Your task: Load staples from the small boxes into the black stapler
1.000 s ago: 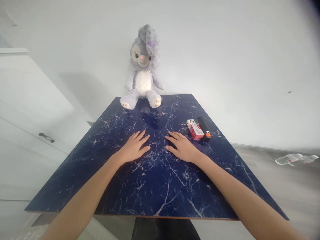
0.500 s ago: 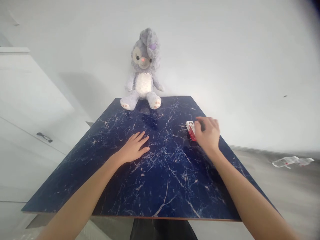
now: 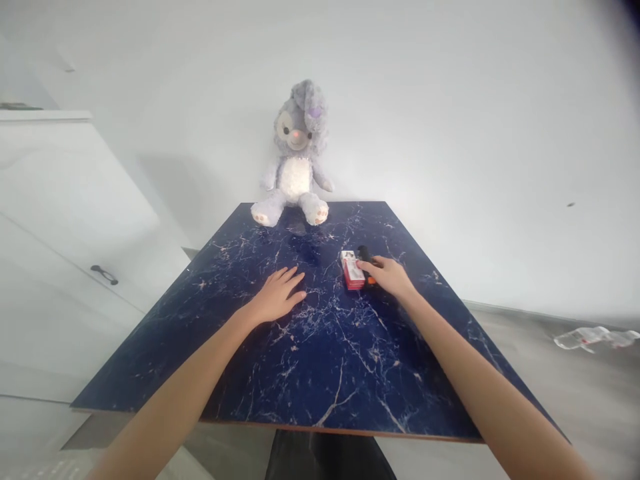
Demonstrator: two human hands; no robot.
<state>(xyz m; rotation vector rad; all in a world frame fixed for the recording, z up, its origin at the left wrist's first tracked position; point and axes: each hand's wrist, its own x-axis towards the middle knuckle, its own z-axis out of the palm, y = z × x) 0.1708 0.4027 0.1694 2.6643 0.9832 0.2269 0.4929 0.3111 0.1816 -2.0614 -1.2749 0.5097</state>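
Note:
A small red-and-white box (image 3: 353, 275) is on the blue marbled table (image 3: 310, 373), right of its middle. Against the box's right side is a black object (image 3: 364, 253) with an orange patch, partly covered by fingers; its kind cannot be made out. My right hand (image 3: 390, 275) is closed around this black object, its thumb reaching the box's edge. Left of the box, my left hand (image 3: 277, 295) rests palm down on the tabletop, fingers spread, holding nothing.
A grey plush rabbit (image 3: 295, 167) sits at the table's far edge, against the white wall. To the left stands a white cabinet (image 3: 60, 220) with a dark handle. Clear plastic bottles (image 3: 590, 339) lie on the floor at right.
My right hand has moved left, and the box has shifted left too. The black object now shows more clearly beside it. My left hand stays in place; the view has shifted slightly.

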